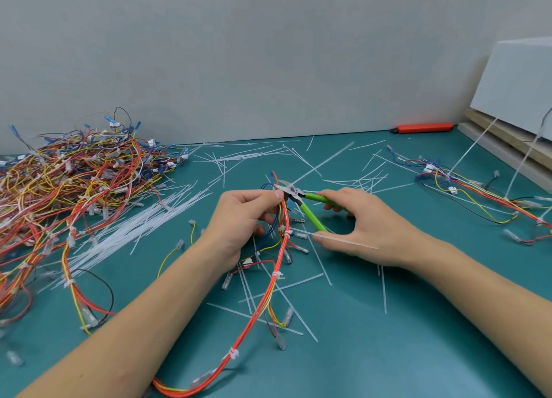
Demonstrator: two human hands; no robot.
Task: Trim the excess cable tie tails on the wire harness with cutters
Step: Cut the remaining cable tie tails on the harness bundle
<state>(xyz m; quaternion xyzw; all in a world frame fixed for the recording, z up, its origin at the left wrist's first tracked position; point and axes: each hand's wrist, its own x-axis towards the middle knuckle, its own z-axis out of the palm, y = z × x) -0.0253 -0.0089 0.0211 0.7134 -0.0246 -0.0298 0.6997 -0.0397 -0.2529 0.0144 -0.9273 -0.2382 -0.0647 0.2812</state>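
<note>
Many cut tie tails (307, 164) lie strewn over the green table (418, 323), near and far, so trimming looks well under way. Large tangled heap of harnesses (74, 182) at far left; cannot tell whether these are done or waiting. Smaller harness (466, 188) at far right, with long white ties running up from it, seemingly untrimmed.

Wire harness (277, 266) in work: orange, yellow and blue wires, running from the near edge up to the centre. Several white ties along it sit flush, tails apparently off. Judged: last ties near the upper end remain.

Left hand (245, 215): fingers curled round the bundle's upper end, thumb and forefinger pinching the wires just beside the cutter head.

Right hand (355, 221): wrapped around the cutters (301, 200), green handles spread between fingers and thumb. Blades parted, tips touching or nearly touching the bundle at the left fingertips. A loose white tail (346, 241) lies across the right thumb; held or merely resting, unclear.

Red tool (424, 127) against the far wall, untouched.
</note>
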